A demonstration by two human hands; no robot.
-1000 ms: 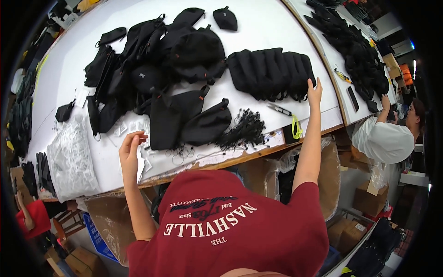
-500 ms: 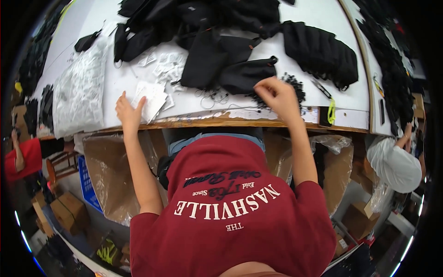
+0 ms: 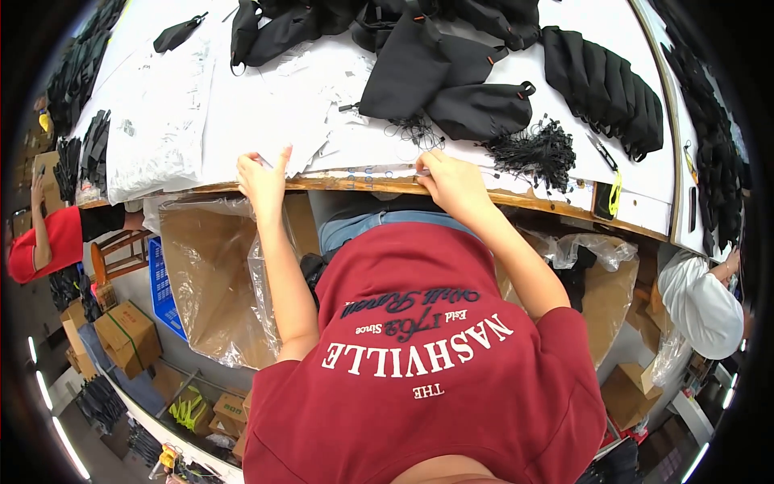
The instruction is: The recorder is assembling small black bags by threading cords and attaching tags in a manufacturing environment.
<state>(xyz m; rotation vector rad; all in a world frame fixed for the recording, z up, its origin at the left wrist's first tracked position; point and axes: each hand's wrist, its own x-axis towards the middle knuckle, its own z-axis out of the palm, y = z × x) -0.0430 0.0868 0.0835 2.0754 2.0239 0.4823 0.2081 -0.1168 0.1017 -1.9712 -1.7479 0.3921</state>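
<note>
My left hand (image 3: 264, 184) is at the table's front edge, thumb and fingers apart, beside white paper cards (image 3: 308, 145) that are washed out by glare. My right hand (image 3: 456, 189) is closed in a pinch over the front edge; whatever lies between its fingertips is too small to make out. Just beyond it lies a tangle of thin black cords (image 3: 418, 131). A thick bundle of black cords with small ends (image 3: 538, 155) rests to its right. Behind these, black fabric pouches (image 3: 480, 111) with small orange tabs overlap one another.
A large clear bag of white tags (image 3: 157, 133) sits at left. A row of black pouches (image 3: 605, 89) and a cutter with a yellow-green strap (image 3: 610, 181) are at right. Plastic-lined cardboard boxes (image 3: 214, 274) stand below the edge. Other people work at both sides.
My right hand has drawn back from the thick cord bundle, leftward to the front edge. My left hand has shifted nearer the edge beside the cards. The whole view has tilted slightly.
</note>
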